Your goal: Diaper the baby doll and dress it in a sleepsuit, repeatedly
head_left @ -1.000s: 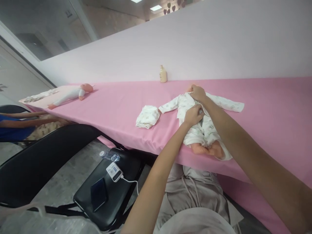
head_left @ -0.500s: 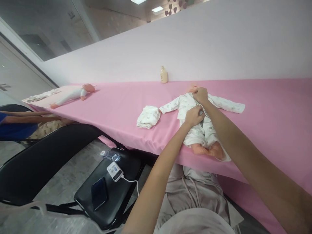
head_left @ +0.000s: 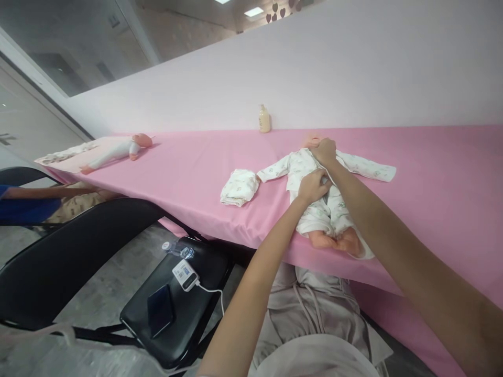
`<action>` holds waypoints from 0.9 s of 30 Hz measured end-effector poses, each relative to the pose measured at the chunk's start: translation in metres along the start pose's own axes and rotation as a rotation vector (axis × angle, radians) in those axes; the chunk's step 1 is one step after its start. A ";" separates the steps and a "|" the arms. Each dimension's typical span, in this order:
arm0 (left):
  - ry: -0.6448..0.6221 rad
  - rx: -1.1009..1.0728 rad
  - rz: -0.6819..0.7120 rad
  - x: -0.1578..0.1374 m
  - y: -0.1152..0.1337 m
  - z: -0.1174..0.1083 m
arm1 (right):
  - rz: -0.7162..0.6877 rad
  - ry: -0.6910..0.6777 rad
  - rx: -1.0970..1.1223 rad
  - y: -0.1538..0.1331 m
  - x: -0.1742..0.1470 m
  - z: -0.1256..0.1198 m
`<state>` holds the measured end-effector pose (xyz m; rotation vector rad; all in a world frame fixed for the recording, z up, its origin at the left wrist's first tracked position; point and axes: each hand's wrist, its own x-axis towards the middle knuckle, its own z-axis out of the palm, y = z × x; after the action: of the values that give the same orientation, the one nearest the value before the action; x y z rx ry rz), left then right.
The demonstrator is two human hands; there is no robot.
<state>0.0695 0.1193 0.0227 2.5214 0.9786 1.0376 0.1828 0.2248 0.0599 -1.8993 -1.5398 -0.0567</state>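
On the pink-covered table (head_left: 188, 173) a baby doll (head_left: 323, 240) lies on its back, its bare legs towards me. It wears a white patterned baby shirt (head_left: 296, 170) with the sleeves spread wide, and matching pants (head_left: 314, 217). My right hand (head_left: 325, 152) pinches the shirt's front near the neck and partly hides the doll's head. Lower down, my left hand (head_left: 313, 186) grips the shirt's front edge around the belly. A folded piece of matching white cloth (head_left: 240, 187) rests left of the doll.
A pump bottle (head_left: 264, 119) stands by the wall. Farther left lies another doll (head_left: 118, 150). Beside me a black chair (head_left: 133, 314) holds a phone (head_left: 160, 310), a white cabled device (head_left: 185, 275) and a plastic bottle (head_left: 177, 250). Another person's arm (head_left: 43, 192) shows at far left.
Both my hands stay almost where they were on the shirt, with only a very slight shift. At far left, the other person's arms have moved a little.
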 end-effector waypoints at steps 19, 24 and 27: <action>-0.045 0.000 -0.024 0.000 0.004 -0.005 | 0.193 0.046 0.108 -0.016 -0.012 -0.006; -0.076 0.006 -0.051 -0.001 0.004 -0.006 | 0.155 0.128 0.053 -0.019 -0.022 -0.007; -0.064 0.005 -0.048 -0.001 0.003 -0.005 | 0.141 0.141 0.056 -0.018 -0.020 -0.006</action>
<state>0.0670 0.1159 0.0270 2.5059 1.0195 0.9358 0.1626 0.2059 0.0641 -1.9122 -1.2980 -0.0827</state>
